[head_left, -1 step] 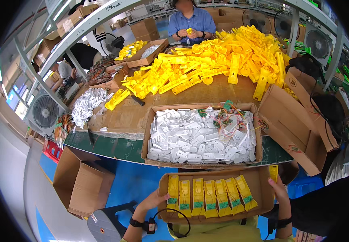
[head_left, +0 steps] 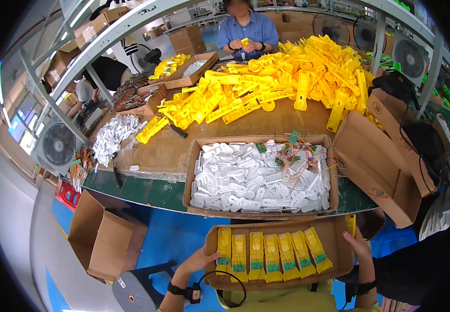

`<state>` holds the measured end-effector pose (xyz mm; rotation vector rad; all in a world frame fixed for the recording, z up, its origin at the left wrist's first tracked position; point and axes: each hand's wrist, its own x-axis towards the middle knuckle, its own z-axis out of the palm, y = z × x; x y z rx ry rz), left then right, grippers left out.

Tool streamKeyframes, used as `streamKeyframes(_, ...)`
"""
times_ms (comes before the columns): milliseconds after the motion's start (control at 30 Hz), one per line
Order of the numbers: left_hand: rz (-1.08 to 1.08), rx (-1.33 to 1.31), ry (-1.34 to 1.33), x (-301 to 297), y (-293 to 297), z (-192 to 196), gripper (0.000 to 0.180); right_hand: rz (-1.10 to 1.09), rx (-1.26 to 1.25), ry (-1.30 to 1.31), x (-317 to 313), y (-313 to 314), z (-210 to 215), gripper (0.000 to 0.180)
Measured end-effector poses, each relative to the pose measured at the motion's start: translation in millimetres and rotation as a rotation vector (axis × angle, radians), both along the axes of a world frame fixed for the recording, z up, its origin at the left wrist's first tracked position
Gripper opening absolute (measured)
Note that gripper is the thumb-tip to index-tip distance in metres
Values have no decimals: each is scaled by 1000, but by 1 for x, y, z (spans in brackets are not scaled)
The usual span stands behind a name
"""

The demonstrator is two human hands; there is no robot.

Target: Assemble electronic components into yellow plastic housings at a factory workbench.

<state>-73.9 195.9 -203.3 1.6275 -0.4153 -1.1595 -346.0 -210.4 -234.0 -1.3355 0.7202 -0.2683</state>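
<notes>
A shallow cardboard box (head_left: 334,260) lies in front of me, holding a row of several yellow plastic housings (head_left: 271,252), each with a small green circuit board and thin dark wires. My left hand (head_left: 202,258) is closed on the box's left wall, with the thumb inside over the edge. By the right wall, my right hand (head_left: 359,245) pinches another yellow plastic housing (head_left: 351,223), held upright. Whether the right hand also touches the box wall cannot be made out. Beyond the box, a carton of white oval plastic covers (head_left: 245,177) stands at the table edge.
A big heap of yellow housings (head_left: 287,78) covers the table's far side, where a person in a blue shirt (head_left: 246,32) handles a yellow piece. Loose white parts (head_left: 113,136) lie left. Empty cartons stand at right (head_left: 373,166) and on the floor at left (head_left: 108,234), near a stool (head_left: 136,288).
The yellow housing in my right hand has turned slightly and now shows a narrower side. The left hand keeps its hold on the box.
</notes>
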Motion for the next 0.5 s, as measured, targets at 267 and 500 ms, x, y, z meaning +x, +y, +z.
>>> streamKeyframes(267, 31, 37, 6, -11, 11, -17, 63, 202, 193, 188, -12, -6, 20, 74)
streamKeyframes(500, 176, 386, 284, 4, 65, -166, 52, 46, 334, 275, -13, -9, 12, 85)
